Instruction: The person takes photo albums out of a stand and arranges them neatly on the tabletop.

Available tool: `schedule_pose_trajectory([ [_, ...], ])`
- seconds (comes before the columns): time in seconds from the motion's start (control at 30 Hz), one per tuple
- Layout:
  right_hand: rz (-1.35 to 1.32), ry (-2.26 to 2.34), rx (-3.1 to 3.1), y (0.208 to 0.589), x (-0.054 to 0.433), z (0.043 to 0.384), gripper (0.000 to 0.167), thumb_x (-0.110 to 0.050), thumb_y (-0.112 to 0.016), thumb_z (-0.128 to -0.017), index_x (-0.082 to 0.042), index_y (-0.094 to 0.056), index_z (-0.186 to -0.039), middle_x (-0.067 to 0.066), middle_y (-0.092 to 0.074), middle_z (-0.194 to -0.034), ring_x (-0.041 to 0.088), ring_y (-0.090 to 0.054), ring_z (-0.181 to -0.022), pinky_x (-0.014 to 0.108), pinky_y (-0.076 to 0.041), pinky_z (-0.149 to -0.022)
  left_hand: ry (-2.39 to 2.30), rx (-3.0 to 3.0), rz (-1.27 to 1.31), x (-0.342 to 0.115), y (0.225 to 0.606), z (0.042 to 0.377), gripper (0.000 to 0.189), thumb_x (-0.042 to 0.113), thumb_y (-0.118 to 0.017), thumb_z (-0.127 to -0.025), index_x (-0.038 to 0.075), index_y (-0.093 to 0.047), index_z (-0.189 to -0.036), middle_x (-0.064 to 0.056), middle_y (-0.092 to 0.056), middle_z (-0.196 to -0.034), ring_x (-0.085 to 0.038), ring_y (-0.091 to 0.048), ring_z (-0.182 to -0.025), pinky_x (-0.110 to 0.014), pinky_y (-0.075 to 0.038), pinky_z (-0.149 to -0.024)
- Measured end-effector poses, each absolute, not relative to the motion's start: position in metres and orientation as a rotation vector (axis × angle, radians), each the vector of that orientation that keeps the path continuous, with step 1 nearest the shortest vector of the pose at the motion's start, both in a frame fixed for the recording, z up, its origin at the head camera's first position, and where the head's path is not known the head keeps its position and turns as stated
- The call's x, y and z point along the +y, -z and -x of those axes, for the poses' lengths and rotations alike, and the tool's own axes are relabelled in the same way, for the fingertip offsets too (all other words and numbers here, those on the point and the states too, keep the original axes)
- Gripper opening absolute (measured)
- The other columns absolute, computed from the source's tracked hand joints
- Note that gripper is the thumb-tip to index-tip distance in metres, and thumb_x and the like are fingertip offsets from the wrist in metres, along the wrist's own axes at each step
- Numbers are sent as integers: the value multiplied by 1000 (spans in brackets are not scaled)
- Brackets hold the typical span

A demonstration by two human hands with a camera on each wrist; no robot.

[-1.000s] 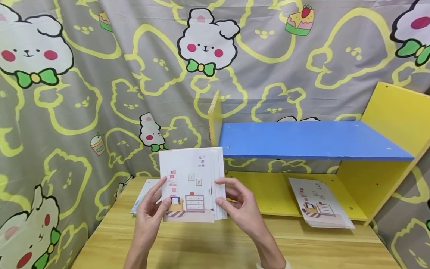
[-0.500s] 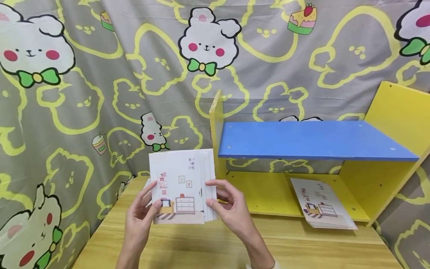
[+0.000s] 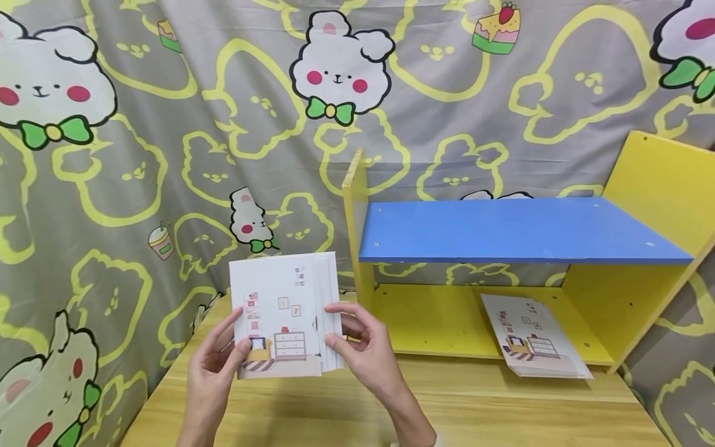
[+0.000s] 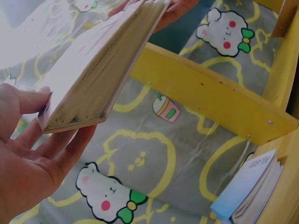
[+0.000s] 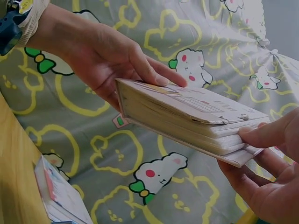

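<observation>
A thick photo album (image 3: 268,282) with a white cover, printed with a dresser and pictures, is held up above the table. My left hand (image 3: 209,366) grips its left edge, thumb on the cover and fingers behind. At the other edge my right hand (image 3: 363,351) pinches the album, with its thumb on the stepped page edges. In the left wrist view the thick block of pages shows along the side of the album (image 4: 103,70). The right wrist view shows the pages fanned slightly apart near the right hand (image 5: 275,163).
A similar white album (image 3: 533,341) lies on the yellow lower board of the shelf (image 3: 519,230), jutting past its front edge. A blue and white album (image 4: 247,186) lies on the wooden table (image 3: 313,410). A patterned curtain (image 3: 167,155) hangs behind.
Both hands have carried the album left and slightly down, still gripping it by both edges. It now covers the blue and white album in the head view.
</observation>
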State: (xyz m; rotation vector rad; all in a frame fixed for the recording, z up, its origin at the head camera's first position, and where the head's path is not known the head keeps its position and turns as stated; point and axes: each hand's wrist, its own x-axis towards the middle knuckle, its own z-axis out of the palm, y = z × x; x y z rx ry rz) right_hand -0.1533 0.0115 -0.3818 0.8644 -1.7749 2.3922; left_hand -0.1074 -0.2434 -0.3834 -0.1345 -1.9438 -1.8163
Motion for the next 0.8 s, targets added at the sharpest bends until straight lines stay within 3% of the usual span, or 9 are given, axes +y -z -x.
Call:
schedule_pose_trajectory([
  [0.47, -818, -2438, -1777, 394, -12, 151, 39, 7, -73, -90, -3, -65, -127, 18, -72, -121, 32, -73, -103, 39, -63, -77, 1831, -1932, 58, -264, 391, 97, 51, -7, -62, -99, -1, -52, -148, 3, -71, -128, -10, -70, -100, -21, -59, -76],
  [0.8, -749, -2450, -1729, 403, -30, 149, 39, 7, -76, -86, -1, -68, -124, 18, -73, -119, 32, -73, -102, 37, -62, -80, 1802, -1922, 33, -278, 390, 92, 48, -10, -64, -96, -5, -56, -143, 2, -71, -128, -8, -71, -99, -19, -58, -74],
])
